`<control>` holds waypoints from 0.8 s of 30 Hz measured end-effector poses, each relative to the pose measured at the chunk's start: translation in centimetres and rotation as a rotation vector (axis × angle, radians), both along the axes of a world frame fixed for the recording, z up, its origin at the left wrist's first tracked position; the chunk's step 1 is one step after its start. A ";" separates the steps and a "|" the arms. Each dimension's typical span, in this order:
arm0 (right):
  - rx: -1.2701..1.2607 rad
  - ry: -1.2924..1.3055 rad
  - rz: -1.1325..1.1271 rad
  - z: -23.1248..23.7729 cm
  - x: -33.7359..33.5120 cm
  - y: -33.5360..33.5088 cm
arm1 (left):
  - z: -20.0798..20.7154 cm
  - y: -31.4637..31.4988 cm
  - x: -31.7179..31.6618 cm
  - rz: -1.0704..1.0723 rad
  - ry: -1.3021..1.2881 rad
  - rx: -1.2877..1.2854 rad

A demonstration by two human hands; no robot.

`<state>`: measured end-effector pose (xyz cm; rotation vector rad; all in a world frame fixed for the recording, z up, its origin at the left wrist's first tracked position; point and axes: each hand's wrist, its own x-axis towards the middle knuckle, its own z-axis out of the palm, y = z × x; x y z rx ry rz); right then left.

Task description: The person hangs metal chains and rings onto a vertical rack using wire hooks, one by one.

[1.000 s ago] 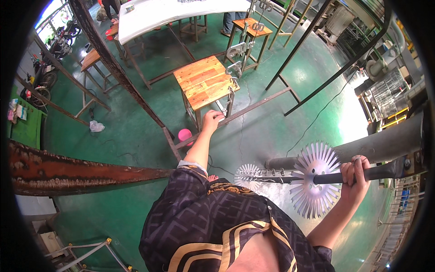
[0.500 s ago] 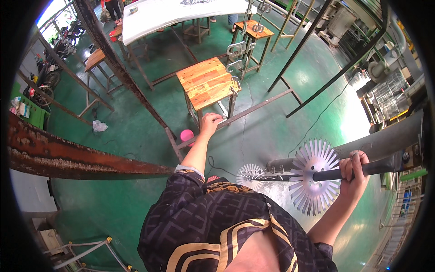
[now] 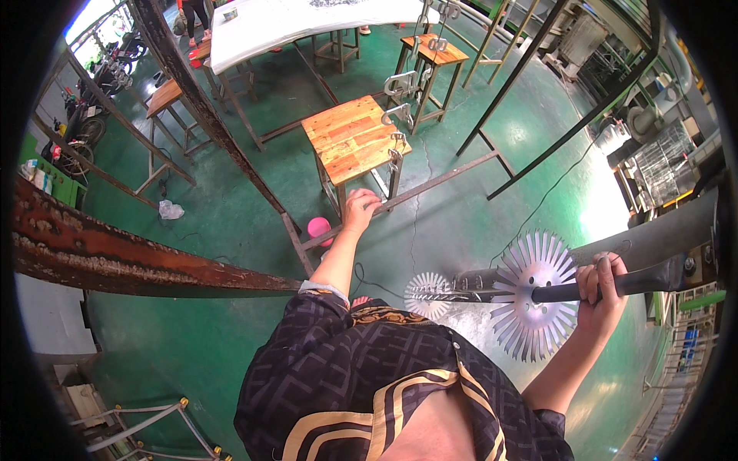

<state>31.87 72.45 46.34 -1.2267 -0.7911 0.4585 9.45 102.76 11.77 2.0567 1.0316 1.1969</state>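
Note:
My right hand [image 3: 602, 296] is at the right, its fingers closed over a black shaft [image 3: 646, 281]. Beside that hand, a large metal disc with long slit teeth [image 3: 536, 296] is mounted on the shaft. A second toothed disc [image 3: 428, 296] sits lower and further left, with small metal hooks or clips [image 3: 469, 286] in a row between the two. My left hand [image 3: 360, 210] is stretched forward near the front of a wooden stool, fingers bent together; anything in them is too small to make out. Metal hooks [image 3: 398, 115] hang in a chain above it.
A wooden-topped stool [image 3: 354, 134] stands ahead, with another stool [image 3: 435, 48] behind. A rusty beam [image 3: 138, 250] crosses on the left. A pink bucket [image 3: 318, 227] stands by the frame's floor bar [image 3: 442, 179]. A white-covered table [image 3: 284, 34] and a person [image 3: 194, 17] are at the back.
My left hand has shifted slightly, its fingers curling more downward. My right hand stays at the shaft. Legs behind the far stool are no longer seen there.

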 end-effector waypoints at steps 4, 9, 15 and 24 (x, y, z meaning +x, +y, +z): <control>0.004 0.007 0.009 -0.2 0.0 -0.1 | 0.0 -0.1 -0.1 0.014 -0.030 0.049; -0.031 0.035 -0.041 -0.3 -0.7 -0.1 | 0.9 -0.9 -0.7 -0.026 -0.060 -0.066; -0.058 0.064 -0.055 0.0 -0.5 0.9 | 10.8 -0.9 1.2 -0.127 -0.160 -0.035; -0.047 0.118 -0.043 -0.3 -0.6 0.3 | 36.8 -3.0 3.2 -0.312 -0.615 0.149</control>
